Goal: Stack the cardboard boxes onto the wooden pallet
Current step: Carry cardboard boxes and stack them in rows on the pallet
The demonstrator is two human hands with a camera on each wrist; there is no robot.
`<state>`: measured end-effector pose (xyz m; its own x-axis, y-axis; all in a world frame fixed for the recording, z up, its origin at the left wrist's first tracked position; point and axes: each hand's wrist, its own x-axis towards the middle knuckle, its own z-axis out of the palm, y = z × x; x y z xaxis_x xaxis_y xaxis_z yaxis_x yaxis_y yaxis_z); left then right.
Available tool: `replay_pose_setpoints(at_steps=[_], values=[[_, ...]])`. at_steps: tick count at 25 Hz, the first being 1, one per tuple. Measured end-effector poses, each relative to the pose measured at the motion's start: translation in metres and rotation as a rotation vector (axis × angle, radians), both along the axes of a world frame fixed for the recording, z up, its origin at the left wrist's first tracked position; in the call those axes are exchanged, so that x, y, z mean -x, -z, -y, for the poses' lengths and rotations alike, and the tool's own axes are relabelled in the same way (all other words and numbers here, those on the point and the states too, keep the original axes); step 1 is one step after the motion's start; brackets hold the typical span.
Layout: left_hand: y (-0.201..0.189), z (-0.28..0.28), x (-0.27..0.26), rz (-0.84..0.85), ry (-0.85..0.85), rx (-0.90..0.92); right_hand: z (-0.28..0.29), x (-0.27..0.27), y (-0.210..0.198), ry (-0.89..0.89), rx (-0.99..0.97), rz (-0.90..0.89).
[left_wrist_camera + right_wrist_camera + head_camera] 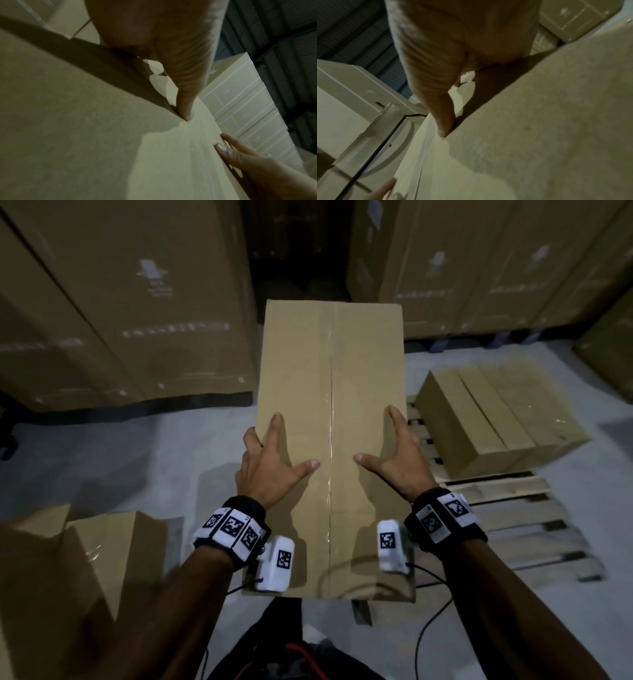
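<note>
I hold a long, taped cardboard box (329, 392) level in front of me with both hands. My left hand (274, 460) grips its left edge, thumb and forefinger flat on top, the other fingers down over the side. My right hand (394, 460) grips the right edge the same way. The left wrist view shows the left thumb (185, 94) lying on the box top (85, 135); the right wrist view shows the right thumb (440, 108) on the box top (539, 121). A wooden pallet (513, 508) lies on the floor to my right with one box (496, 419) on its far end.
Tall stacks of large cartons stand at the back left (137, 302) and back right (479, 268), with a dark gap between them. Another cardboard box (85, 559) sits on the floor at my lower left. Cables trail near my legs (431, 621).
</note>
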<state>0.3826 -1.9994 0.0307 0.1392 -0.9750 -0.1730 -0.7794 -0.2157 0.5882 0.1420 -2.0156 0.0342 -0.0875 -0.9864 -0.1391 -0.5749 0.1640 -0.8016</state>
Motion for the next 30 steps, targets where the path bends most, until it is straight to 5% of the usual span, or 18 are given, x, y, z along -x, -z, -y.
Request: replay_pose_setpoints(at_steps=[15,23,30], values=[[0.042,0.228,0.111,-0.098,0.228,-0.118,0.176,0.106,0.011,0.208,-0.109,-0.157],[0.054,0.277,0.162,-0.114,0.24,-0.171,0.229,0.16,0.025,0.222,-0.204,-0.143],[0.101,0.318,0.248,-0.11,0.138,-0.264,0.289,0.247,0.078,0.123,-0.268,-0.104]])
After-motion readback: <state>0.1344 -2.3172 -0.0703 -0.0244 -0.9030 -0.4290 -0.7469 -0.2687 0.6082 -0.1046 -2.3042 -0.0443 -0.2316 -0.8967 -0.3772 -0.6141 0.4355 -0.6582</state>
